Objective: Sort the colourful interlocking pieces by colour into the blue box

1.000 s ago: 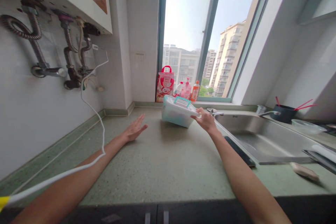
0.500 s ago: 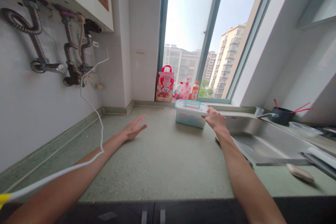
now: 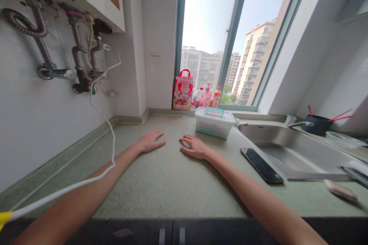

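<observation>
My left hand (image 3: pixel 150 141) rests palm down on the green speckled countertop (image 3: pixel 161 187), fingers spread, holding nothing. Facing it across a small gap, my right hand (image 3: pixel 193 146) also lies on the counter with its fingers apart and nothing in them. Just behind and to the right of that hand stands a storage box (image 3: pixel 214 127), translucent with a pale lid and a turquoise handle; its contents show only as a faint pinkish blur. The right hand appears close to the box without holding it.
Right of my right forearm lies a black phone (image 3: pixel 261 165) beside the steel sink (image 3: pixel 287 153). A pale oblong object (image 3: pixel 340 190) sits near the front edge. Bottles (image 3: pixel 206 97) and a red-handled bag (image 3: pixel 183 93) line the windowsill. A white cable (image 3: pixel 113 143) crosses over my left forearm.
My right hand has let go of the storage box's right end and moved left onto the counter. The phone its arm was covering now shows. My left hand stays nearly in place.
</observation>
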`<state>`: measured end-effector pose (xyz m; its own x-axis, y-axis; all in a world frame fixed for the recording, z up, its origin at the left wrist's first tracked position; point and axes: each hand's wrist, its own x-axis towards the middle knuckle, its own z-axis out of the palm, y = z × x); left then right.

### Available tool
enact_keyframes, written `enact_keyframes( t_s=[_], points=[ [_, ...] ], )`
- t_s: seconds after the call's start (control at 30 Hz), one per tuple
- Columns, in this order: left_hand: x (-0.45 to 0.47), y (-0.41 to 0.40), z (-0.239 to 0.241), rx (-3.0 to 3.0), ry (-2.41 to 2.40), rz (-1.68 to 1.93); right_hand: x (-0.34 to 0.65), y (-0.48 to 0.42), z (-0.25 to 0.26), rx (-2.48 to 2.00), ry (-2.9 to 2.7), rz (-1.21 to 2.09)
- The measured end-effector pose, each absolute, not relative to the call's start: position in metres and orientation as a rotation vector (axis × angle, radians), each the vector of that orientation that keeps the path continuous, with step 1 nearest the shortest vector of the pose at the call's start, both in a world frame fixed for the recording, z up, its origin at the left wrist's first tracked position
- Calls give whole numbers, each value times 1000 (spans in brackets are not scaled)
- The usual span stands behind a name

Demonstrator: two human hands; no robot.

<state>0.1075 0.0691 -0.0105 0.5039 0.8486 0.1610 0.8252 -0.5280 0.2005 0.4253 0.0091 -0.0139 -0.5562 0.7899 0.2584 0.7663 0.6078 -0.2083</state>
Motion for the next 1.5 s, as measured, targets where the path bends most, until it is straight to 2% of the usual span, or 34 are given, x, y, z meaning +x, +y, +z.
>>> enact_keyframes(
  t_s=[0.67, 0.87, 1.0, 1.1, 1.27, 1.5],
  points=[
    [107, 66, -12, 2539, 1430, 489, 428, 9, -19, -1197, -2472, 27],
    [108, 65, -9, 2556, 1424, 466, 455, 7, 18, -1299, -2122, -546],
    [107, 66, -10, 2551, 1426, 463, 497, 9, 42, -1514, -1639, -715],
    [106, 68, -11, 2546, 1424, 466, 533, 17, 44, -1668, -1302, -650],
    [105, 72, -14, 2534, 1409, 523, 570, 33, 32, -1850, -1205, -194],
    [106, 73, -12, 2426, 1360, 588, 570, 39, 26, -1630, -1387, -159]
  ],
)
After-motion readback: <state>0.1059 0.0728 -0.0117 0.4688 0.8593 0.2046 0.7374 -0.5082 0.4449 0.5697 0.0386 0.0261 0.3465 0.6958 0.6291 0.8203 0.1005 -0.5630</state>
